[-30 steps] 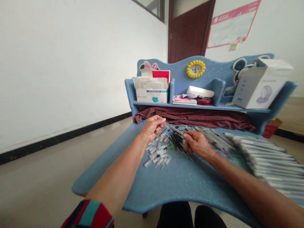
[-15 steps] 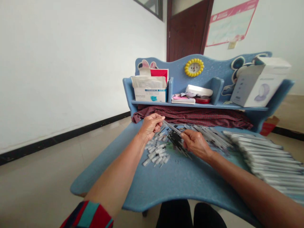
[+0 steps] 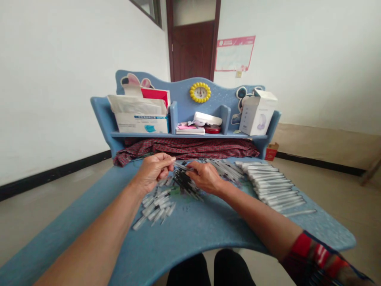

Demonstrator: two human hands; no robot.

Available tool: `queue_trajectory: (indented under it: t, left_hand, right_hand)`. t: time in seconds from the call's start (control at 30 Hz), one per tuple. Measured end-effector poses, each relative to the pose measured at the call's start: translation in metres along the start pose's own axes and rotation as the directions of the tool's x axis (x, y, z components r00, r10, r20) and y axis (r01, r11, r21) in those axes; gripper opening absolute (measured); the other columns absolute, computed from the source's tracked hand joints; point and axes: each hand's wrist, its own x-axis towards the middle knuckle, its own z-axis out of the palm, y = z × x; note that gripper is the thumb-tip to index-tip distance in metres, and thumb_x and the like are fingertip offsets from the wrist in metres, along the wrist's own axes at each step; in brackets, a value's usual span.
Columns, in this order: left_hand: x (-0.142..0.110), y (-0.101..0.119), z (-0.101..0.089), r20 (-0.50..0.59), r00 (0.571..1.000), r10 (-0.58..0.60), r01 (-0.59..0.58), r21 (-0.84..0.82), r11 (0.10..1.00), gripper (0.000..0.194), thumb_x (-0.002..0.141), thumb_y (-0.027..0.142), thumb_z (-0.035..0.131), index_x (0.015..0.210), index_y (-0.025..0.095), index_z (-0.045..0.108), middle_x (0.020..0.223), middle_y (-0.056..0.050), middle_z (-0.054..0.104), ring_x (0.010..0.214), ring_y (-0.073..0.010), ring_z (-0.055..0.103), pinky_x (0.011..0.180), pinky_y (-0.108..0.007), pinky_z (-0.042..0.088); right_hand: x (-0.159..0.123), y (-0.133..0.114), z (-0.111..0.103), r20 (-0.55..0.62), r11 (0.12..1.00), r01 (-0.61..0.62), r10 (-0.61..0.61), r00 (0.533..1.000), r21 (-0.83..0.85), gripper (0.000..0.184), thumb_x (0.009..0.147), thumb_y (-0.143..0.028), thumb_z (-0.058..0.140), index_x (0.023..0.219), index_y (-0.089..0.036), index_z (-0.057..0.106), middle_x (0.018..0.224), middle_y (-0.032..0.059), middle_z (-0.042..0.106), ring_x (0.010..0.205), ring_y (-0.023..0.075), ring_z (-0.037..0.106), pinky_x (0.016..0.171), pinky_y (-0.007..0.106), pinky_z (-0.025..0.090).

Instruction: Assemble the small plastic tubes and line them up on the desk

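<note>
My left hand [image 3: 156, 171] is closed in a pinch on one end of a slim clear pen barrel [image 3: 180, 165], which points right. My right hand [image 3: 206, 176] has its fingers closed at the barrel's other end; whether a refill is inside is too small to tell. Below and between the hands lies a heap of dark pen refills [image 3: 186, 183]. Loose clear pen caps [image 3: 157, 206] are scattered under my left hand. Behind my right hand lie more clear barrels [image 3: 228, 169]. A row of pens [image 3: 270, 184] is stacked to the right.
The blue desk [image 3: 190, 226] curves in at its front edge. Behind, a rolled checked cloth [image 3: 190, 147] lies under a shelf holding a mask box [image 3: 143, 122], papers [image 3: 190, 130], a red tin [image 3: 212, 129] and a white carton [image 3: 258, 113]. A yellow flower clock [image 3: 200, 92] is on the backboard.
The camera view has turned right, so the desk appears shifted left. My hands have come closer together, and less of the barrel shows between them.
</note>
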Motion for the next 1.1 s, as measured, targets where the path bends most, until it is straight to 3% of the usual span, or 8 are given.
queue_trajectory:
  t: [0.13, 0.23, 0.43, 0.53, 0.67, 0.87, 1.1]
  left_hand:
    - [-0.004, 0.002, 0.005, 0.108, 0.994, -0.022, 0.017, 0.049, 0.999, 0.020, 0.068, 0.031, 0.064, 0.063, 0.015, 0.055, 0.053, 0.001, 0.056, 0.032, -0.0029, 0.036, 0.033, -0.016, 0.023]
    - [-0.005, 0.003, 0.007, 0.146, 0.989, -0.035, 0.024, 0.083, 0.996, 0.020, 0.068, 0.032, 0.063, 0.061, 0.015, 0.056, 0.053, 0.000, 0.056, 0.032, -0.0036, 0.035, 0.033, -0.017, 0.023]
    - [-0.003, 0.002, 0.005, 0.154, 0.987, -0.036, 0.014, 0.139, 0.990, 0.021, 0.069, 0.033, 0.063, 0.061, 0.014, 0.057, 0.057, -0.003, 0.060, 0.032, -0.0036, 0.034, 0.033, -0.017, 0.020]
    - [-0.002, 0.002, 0.003, 0.156, 0.987, -0.022, -0.004, 0.169, 0.986, 0.022, 0.069, 0.033, 0.063, 0.059, 0.014, 0.057, 0.057, -0.003, 0.060, 0.033, -0.0037, 0.034, 0.033, -0.017, 0.021]
    - [-0.002, 0.002, 0.003, 0.170, 0.985, -0.024, -0.011, 0.203, 0.979, 0.021, 0.069, 0.033, 0.063, 0.061, 0.015, 0.058, 0.057, -0.003, 0.060, 0.034, -0.0046, 0.035, 0.034, -0.018, 0.022]
    - [-0.007, 0.004, 0.008, 0.178, 0.983, -0.046, 0.002, 0.243, 0.970, 0.020, 0.067, 0.031, 0.065, 0.058, 0.015, 0.057, 0.051, -0.001, 0.058, 0.034, -0.0055, 0.035, 0.034, -0.018, 0.022]
    - [-0.007, 0.003, 0.008, 0.153, 0.986, -0.063, 0.024, 0.245, 0.969, 0.020, 0.066, 0.030, 0.066, 0.057, 0.015, 0.057, 0.049, -0.001, 0.058, 0.033, -0.0050, 0.035, 0.034, -0.018, 0.021]
  right_hand:
    - [0.007, 0.000, -0.014, 0.019, 0.996, 0.048, -0.047, 0.999, -0.077, 0.024, 0.086, -0.034, 0.041, 0.098, -0.025, 0.061, 0.083, 0.0006, 0.066, 0.078, 0.0166, 0.060, 0.066, 0.025, 0.039]
    - [0.012, 0.005, -0.031, 0.077, 0.991, 0.066, -0.057, 0.995, -0.116, 0.017, 0.079, -0.028, 0.052, 0.088, -0.023, 0.065, 0.077, -0.0013, 0.066, 0.071, 0.0138, 0.058, 0.061, 0.022, 0.036]
    - [-0.004, 0.034, -0.087, 0.286, 0.963, 0.148, -0.079, 0.955, -0.226, 0.016, 0.069, -0.013, 0.055, 0.073, -0.020, 0.068, 0.066, -0.0023, 0.063, 0.058, 0.0092, 0.049, 0.056, 0.020, 0.031]
    - [-0.035, 0.058, -0.117, 0.377, 0.937, 0.058, 0.082, 0.922, -0.345, 0.017, 0.069, -0.012, 0.053, 0.072, -0.019, 0.068, 0.066, -0.0002, 0.064, 0.059, 0.0104, 0.052, 0.056, 0.020, 0.033]
    - [-0.085, 0.095, -0.146, 0.374, 0.890, -0.052, 0.242, 0.895, -0.452, 0.020, 0.072, -0.016, 0.053, 0.082, -0.019, 0.070, 0.083, 0.0043, 0.068, 0.072, 0.0145, 0.059, 0.063, 0.022, 0.038]
    - [-0.137, 0.131, -0.154, 0.338, 0.857, -0.111, 0.313, 0.888, -0.503, 0.019, 0.075, -0.022, 0.055, 0.088, -0.021, 0.069, 0.091, 0.0068, 0.067, 0.086, 0.0188, 0.061, 0.077, 0.026, 0.042]
    - [-0.154, 0.141, -0.148, 0.314, 0.833, -0.120, 0.332, 0.889, -0.539, 0.019, 0.075, -0.019, 0.053, 0.088, -0.021, 0.068, 0.097, 0.0074, 0.065, 0.091, 0.0197, 0.061, 0.081, 0.029, 0.043]
